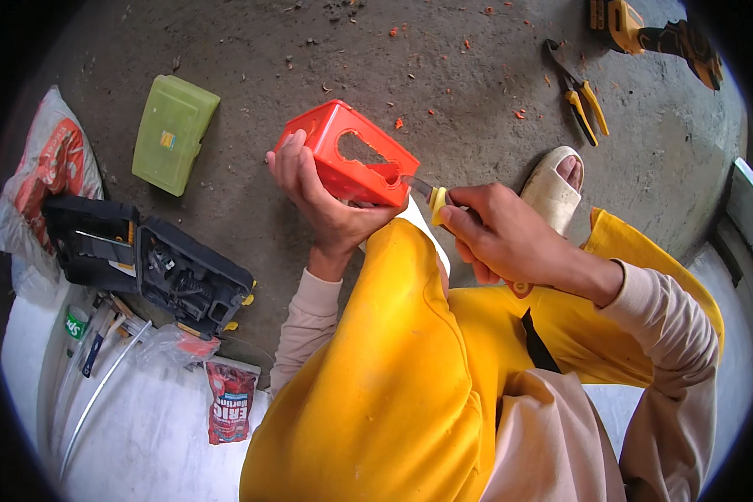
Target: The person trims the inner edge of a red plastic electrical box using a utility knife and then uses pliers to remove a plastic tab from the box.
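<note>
My left hand [322,197] wraps round an orange-red plastic box [347,125], steadying it above my left knee. A ragged-edged, elongated opening is cut in the box's upper face. My right hand [510,230] grips a knife [437,203] with a yellow collar on its handle. Its grey blade meets the right end of the opening; the tip is hidden at the box wall. Most of the handle is covered by my fingers.
Pliers [584,102] with yellow-black handles and a yellow-black power tool [644,33] lie at far right. Orange scraps dot the concrete floor. At left are a green plastic case [174,134], an open black toolbox [188,276], a sack [54,167] and a red packet [231,400].
</note>
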### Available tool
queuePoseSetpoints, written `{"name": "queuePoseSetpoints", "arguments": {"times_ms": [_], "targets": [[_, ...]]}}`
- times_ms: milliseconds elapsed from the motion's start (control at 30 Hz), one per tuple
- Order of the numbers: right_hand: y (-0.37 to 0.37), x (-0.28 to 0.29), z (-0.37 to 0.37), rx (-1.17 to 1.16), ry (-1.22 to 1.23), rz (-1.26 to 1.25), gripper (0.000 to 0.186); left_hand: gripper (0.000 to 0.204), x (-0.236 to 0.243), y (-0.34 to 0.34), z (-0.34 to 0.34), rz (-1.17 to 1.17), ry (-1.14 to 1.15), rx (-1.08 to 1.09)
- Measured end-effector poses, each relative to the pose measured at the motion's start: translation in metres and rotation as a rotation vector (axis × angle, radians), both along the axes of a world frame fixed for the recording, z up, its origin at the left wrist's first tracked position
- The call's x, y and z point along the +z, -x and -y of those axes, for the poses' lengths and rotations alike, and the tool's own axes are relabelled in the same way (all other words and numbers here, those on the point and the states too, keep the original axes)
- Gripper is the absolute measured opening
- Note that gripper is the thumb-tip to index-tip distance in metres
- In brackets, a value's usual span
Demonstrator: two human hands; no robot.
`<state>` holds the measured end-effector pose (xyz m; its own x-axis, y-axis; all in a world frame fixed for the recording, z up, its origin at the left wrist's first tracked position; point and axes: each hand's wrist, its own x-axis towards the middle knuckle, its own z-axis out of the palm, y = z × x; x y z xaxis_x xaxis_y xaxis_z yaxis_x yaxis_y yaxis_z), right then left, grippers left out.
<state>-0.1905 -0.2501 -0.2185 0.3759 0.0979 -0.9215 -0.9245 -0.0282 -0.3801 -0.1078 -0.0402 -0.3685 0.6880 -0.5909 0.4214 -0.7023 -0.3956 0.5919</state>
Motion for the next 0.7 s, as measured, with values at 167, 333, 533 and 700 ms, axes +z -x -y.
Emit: {"name": "queuePoseSetpoints", "arguments": {"times_ms": [167,333,533,700], "targets": [[0.004,-0.003,-0.002,-0.010,0.001,0.026,0.030,0.127,0.002,-0.001,-0.001,0.007,-0.015,-0.007],[0.008,-0.005,-0.006,0.018,0.062,0.127,0.032,0.128,0.001,0.001,-0.001,0.014,-0.032,-0.003],[0.012,-0.016,0.004,-0.629,-0.559,-0.273,0.049,0.128,0.001,0.001,-0.004,-0.021,0.017,0.020],[0.007,-0.010,0.013,-0.619,-0.518,-0.143,0.048,0.131,-0.005,0.009,-0.012,-0.172,0.039,0.062]]}}
